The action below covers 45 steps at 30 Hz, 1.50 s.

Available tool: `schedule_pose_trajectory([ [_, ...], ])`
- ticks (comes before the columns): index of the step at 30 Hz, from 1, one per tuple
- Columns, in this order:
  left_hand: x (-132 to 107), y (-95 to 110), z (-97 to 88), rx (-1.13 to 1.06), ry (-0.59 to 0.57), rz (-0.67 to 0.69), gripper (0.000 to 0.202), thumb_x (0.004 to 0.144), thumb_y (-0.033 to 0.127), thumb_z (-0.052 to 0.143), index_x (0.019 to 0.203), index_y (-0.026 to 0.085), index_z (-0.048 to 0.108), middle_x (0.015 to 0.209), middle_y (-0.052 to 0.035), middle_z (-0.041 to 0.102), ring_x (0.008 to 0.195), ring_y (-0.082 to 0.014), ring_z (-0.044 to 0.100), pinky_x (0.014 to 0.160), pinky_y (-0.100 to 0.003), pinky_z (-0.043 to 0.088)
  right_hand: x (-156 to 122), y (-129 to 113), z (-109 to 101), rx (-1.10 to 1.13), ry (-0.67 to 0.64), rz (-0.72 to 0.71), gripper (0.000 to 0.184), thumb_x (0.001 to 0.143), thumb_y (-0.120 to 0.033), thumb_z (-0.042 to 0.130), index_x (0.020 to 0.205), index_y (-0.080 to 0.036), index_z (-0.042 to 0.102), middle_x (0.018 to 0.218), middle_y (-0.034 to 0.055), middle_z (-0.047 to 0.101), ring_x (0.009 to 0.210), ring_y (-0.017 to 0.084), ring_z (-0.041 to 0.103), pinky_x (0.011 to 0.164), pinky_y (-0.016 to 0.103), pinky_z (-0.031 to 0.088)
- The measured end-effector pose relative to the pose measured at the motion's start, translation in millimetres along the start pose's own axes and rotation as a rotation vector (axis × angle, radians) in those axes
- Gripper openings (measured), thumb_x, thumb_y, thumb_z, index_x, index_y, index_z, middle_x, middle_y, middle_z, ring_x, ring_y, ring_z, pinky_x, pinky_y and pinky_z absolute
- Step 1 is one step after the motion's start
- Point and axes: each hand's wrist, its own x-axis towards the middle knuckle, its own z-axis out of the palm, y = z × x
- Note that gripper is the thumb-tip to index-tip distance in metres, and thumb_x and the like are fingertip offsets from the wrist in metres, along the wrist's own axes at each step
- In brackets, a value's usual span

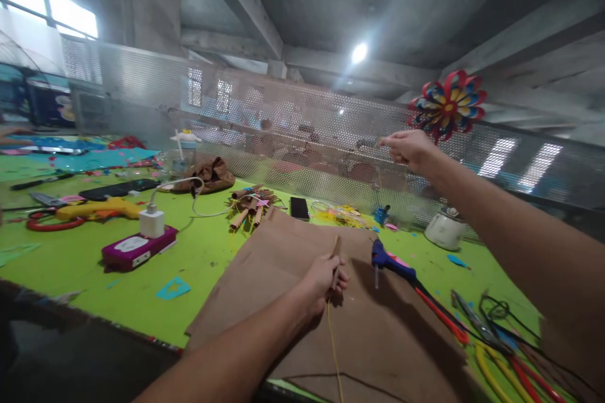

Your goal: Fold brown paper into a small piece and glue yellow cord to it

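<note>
My left hand is closed around a small brown paper tube above a large brown paper sheet. A thin yellow string hangs from beneath that hand and runs down over the sheet. My right hand is raised high in front of the perforated metal screen, its fingers pinched together. Something tiny shows at its fingertips, too small to make out. Just right of my left hand, a blue glue gun lies on the sheet.
Several brown paper tubes with yellow strings lie behind the sheet, beside a phone. A purple power strip with a white charger stands left. Scissors and cables lie at right, near a white pot. The perforated screen borders the table.
</note>
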Motion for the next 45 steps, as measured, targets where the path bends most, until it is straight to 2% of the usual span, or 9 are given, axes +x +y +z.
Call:
schedule_pose_trajectory([
  [5,-2.8,6.9,1.3,-0.031,-0.005,-0.031,0.017,0.088,0.021,0.031,0.084,0.013,0.045,0.053,0.002,0.047,0.041,-0.0057,0.043,0.042,-0.016,0.026,-72.1,8.9,16.2,-0.266,-0.498,0.01,0.017,0.061,-0.031,0.068,0.061,-0.014,0.067,0.036,-0.0062,0.038,0.035,0.003,0.027,0.034,0.019,0.018],
  [9,-3.4,11.7,1.8,-0.052,-0.028,-0.036,0.018,0.088,0.021,0.031,0.084,0.013,0.046,0.053,0.0014,0.048,0.041,-0.0061,0.043,0.041,-0.015,0.027,-110.5,23.9,24.1,-0.365,-0.594,0.014,0.02,0.064,-0.034,0.063,0.06,-0.015,0.067,0.037,-0.0057,0.038,0.036,0.005,0.029,0.036,0.02,0.02],
  [15,-1.8,7.8,4.4,-0.004,-0.139,-0.073,0.018,0.085,0.023,0.034,0.083,0.012,0.048,0.056,-0.0013,0.052,0.045,-0.0082,0.047,0.043,-0.017,0.033,-137.7,33.7,32.6,-0.513,-0.448,-0.094,0.021,0.07,-0.031,0.057,0.066,-0.014,0.07,0.043,-0.0025,0.047,0.041,0.007,0.036,0.042,0.022,0.025],
  [23,-3.1,7.4,4.5,0.009,-0.108,-0.069,0.02,0.085,0.023,0.035,0.09,0.011,0.05,0.055,0.0006,0.048,0.042,-0.0055,0.041,0.038,-0.015,0.023,-118.8,30.9,34.8,-0.509,0.143,-0.313,0.026,0.074,-0.027,0.051,0.075,-0.011,0.071,0.067,0.0072,0.066,0.06,0.014,0.056,0.058,0.024,0.038],
  [29,0.6,7.6,3.3,-0.022,-0.16,-0.098,0.022,0.086,0.022,0.031,0.088,0.012,0.051,0.055,0.0005,0.046,0.042,-0.0056,0.04,0.039,-0.015,0.025,-151.7,40.9,55.9,-0.52,-0.237,-0.287,0.022,0.073,-0.026,0.051,0.066,-0.015,0.07,0.054,0.0032,0.061,0.05,0.011,0.048,0.05,0.023,0.032],
  [32,-0.4,8.0,4.0,-0.03,-0.176,-0.121,0.022,0.086,0.024,0.032,0.085,0.012,0.05,0.055,0.0004,0.046,0.041,-0.005,0.038,0.038,-0.014,0.022,-175.9,52.3,59.9,-0.521,-0.307,-0.231,0.023,0.073,-0.026,0.051,0.065,-0.015,0.069,0.054,0.0026,0.06,0.05,0.011,0.047,0.049,0.023,0.032],
  [35,-3.1,8.7,5.5,-0.011,-0.172,-0.149,0.021,0.087,0.026,0.034,0.082,0.012,0.049,0.053,0.0006,0.046,0.039,-0.0044,0.036,0.036,-0.014,0.019,-176.3,67.3,54.5,-0.497,-0.284,-0.134,0.024,0.072,-0.029,0.051,0.066,-0.015,0.069,0.054,0.0022,0.06,0.051,0.012,0.049,0.049,0.023,0.032],
  [39,-4.1,9.5,6.3,-0.033,-0.148,-0.178,0.021,0.088,0.025,0.033,0.08,0.012,0.048,0.052,0.0007,0.046,0.038,-0.0038,0.034,0.035,-0.013,0.018,-134.8,82.0,42.2,-0.499,-0.152,-0.055,0.024,0.069,-0.03,0.054,0.065,-0.013,0.07,0.052,0.0026,0.059,0.051,0.013,0.05,0.048,0.023,0.033],
  [45,-1.3,7.4,4.7,-0.015,-0.117,-0.167,0.022,0.088,0.027,0.033,0.08,0.012,0.047,0.054,-0.0001,0.047,0.039,-0.0046,0.037,0.035,-0.014,0.02,-73.1,52.5,39.2,-0.517,0.008,-0.101,0.021,0.067,-0.027,0.057,0.069,-0.011,0.071,0.05,0.0032,0.056,0.05,0.012,0.048,0.048,0.023,0.032],
])
